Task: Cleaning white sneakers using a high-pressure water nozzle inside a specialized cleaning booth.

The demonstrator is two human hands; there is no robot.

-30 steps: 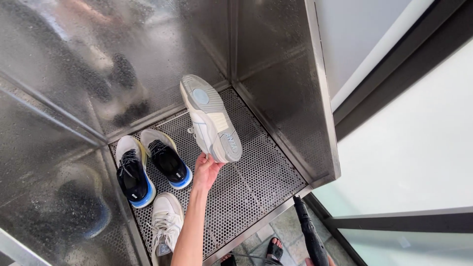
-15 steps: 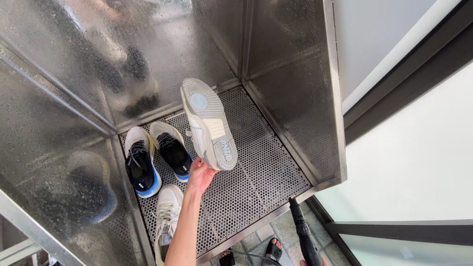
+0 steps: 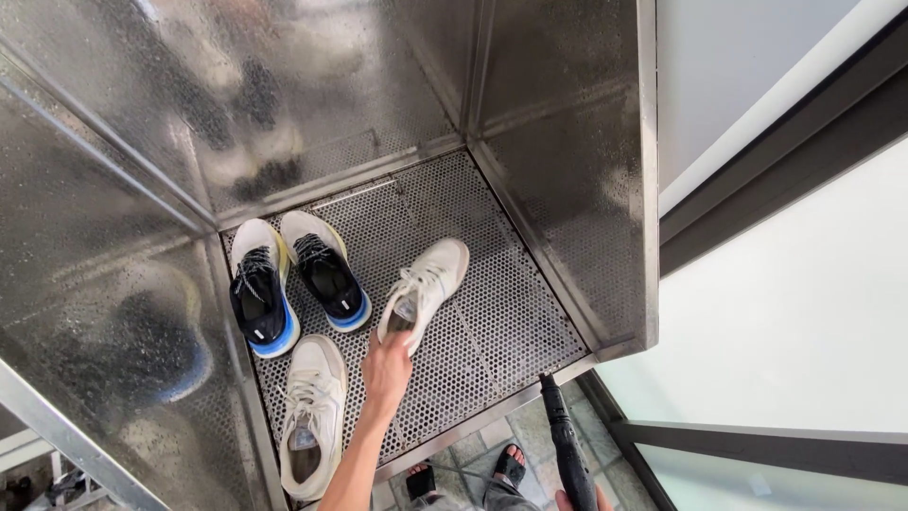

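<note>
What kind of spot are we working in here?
Likely a shoe-washing booth: wet stainless steel walls around a perforated metal floor, sneakers standing on it, the left hand at a white sneaker, and a black spray wand by the right.

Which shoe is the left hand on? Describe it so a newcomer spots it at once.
Find the perforated metal floor inside the steel booth. Four shoes sit there; the left hand grips the heel of the white sneaker lying alone nearest the middle, angled toward the far right corner.
</note>
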